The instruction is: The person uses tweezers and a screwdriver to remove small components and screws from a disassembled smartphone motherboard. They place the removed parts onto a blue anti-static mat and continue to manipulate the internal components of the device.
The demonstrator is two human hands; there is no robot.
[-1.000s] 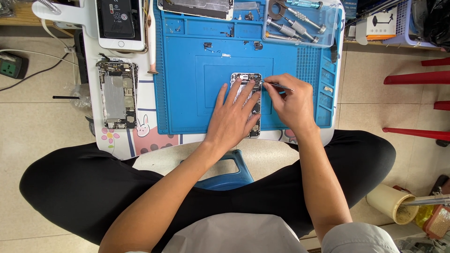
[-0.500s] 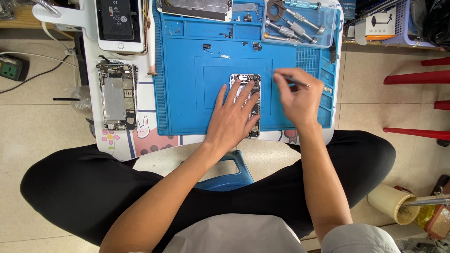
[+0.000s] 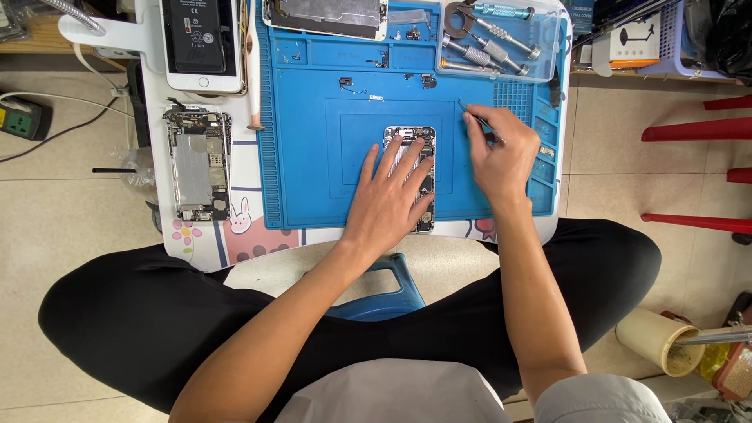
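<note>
A: Where's the opened phone (image 3: 413, 149) I'm working on?

B: Middle of the blue mat (image 3: 313, 172), long side running away from me. My left hand (image 3: 389, 200) lies flat on its lower half, fingers spread, pinning it down; only the top part with the bare insides shows.

A: Right hand?

B: My right hand (image 3: 501, 153) is just right of the phone, off it, fingers pinched shut on thin tweezers (image 3: 475, 120). The tips point up and left, over the mat, clear of the phone. Can't tell if anything's caught in them, too small.

A: Rest, fast.

B: Beyond the phone, on the mat, small loose parts (image 3: 356, 84). Beyond and to the right of the phone, a clear tray (image 3: 548, 47) with screwdrivers (image 3: 486, 48). Straight beyond it, at the mat's far edge, a detached screen panel (image 3: 325, 16). Left of the phone, off the mat, a second stripped phone body (image 3: 196, 164) on the white tabletop (image 3: 196, 243), and past that one a white phone (image 3: 200, 43) lying screen up. Well right of the phone, down on the floor, a cream cup (image 3: 654, 341).
</note>
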